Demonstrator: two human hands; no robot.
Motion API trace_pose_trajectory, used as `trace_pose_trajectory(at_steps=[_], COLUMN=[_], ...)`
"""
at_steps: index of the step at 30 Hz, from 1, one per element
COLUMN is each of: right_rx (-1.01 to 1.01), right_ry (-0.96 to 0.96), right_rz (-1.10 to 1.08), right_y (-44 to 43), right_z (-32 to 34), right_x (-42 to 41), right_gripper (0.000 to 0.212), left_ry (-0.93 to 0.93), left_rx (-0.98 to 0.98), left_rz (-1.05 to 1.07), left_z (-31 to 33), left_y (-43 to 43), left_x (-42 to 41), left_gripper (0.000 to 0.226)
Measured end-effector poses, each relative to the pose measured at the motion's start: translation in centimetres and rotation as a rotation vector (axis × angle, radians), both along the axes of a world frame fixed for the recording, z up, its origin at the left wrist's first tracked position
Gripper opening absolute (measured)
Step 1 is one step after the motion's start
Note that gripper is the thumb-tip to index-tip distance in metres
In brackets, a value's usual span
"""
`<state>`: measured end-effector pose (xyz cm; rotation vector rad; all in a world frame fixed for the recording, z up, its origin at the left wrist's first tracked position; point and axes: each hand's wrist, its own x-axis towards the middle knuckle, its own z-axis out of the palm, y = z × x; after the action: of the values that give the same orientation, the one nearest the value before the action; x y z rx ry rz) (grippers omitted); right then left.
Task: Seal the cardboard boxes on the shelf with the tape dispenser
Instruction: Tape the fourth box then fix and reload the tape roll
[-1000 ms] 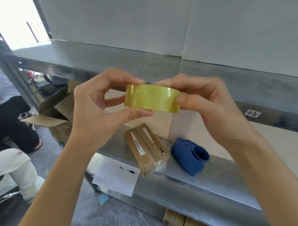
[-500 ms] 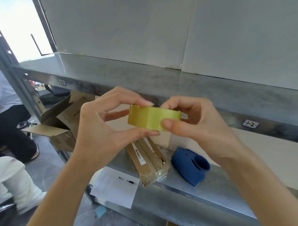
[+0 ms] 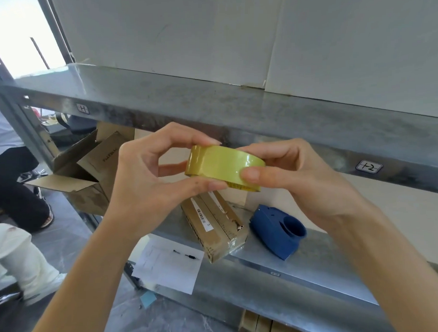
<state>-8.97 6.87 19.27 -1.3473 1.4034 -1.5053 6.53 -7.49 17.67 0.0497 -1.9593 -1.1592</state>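
Observation:
A yellowish roll of packing tape [image 3: 223,165] is held in the air in front of the shelf. My left hand [image 3: 149,183] pinches its left side between thumb and fingers. My right hand [image 3: 295,178] holds its right side, thumb pressed on the outer face. Below, on the metal shelf [image 3: 328,264], lies a small taped cardboard box [image 3: 212,228] with a barcode label. An empty blue tape dispenser [image 3: 277,229] rests to the right of that box.
An upper metal shelf [image 3: 211,104] runs just behind my hands. An open cardboard box [image 3: 82,178] sits at the left on the lower shelf. A white sheet of paper [image 3: 169,264] hangs off the shelf edge. A person [image 3: 12,188] is at far left. More boxes [image 3: 263,325] lie below.
Both hands and the tape roll sit lower against the shelf than a second ago, while the camera has tilted up. The grip on the roll looks the same.

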Motion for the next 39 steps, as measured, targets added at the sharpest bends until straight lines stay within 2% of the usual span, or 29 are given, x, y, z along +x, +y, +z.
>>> trace_pose_trajectory(at_steps=[22,28,34,39], right_rx=[0.054,0.084,0.186,0.191], right_ry=[-0.171,-0.144,-0.125,-0.142], right_rz=[-0.094,-0.141,0.028,0.027], right_y=[-0.4,-0.8,-0.4,-0.4], right_z=[-2.1,-2.8,-2.9,-4.0], right_x=[0.5,0.8,0.1,0.0], right_gripper=[0.016,0.019,0.021,0.026], left_ry=[-0.096,-0.136,-0.174,-0.195], left_rx=[-0.015,0.012,0.066,0.026], left_rz=[0.068,0.054,-0.001,-0.012], left_z=[-1.3,-1.6,-2.1,-2.4], left_y=[0.6,0.4,-0.3,-0.2], left_x=[-0.1,-0.1,0.1,0.0], left_gripper=[0.042,0.042,0.042,0.042])
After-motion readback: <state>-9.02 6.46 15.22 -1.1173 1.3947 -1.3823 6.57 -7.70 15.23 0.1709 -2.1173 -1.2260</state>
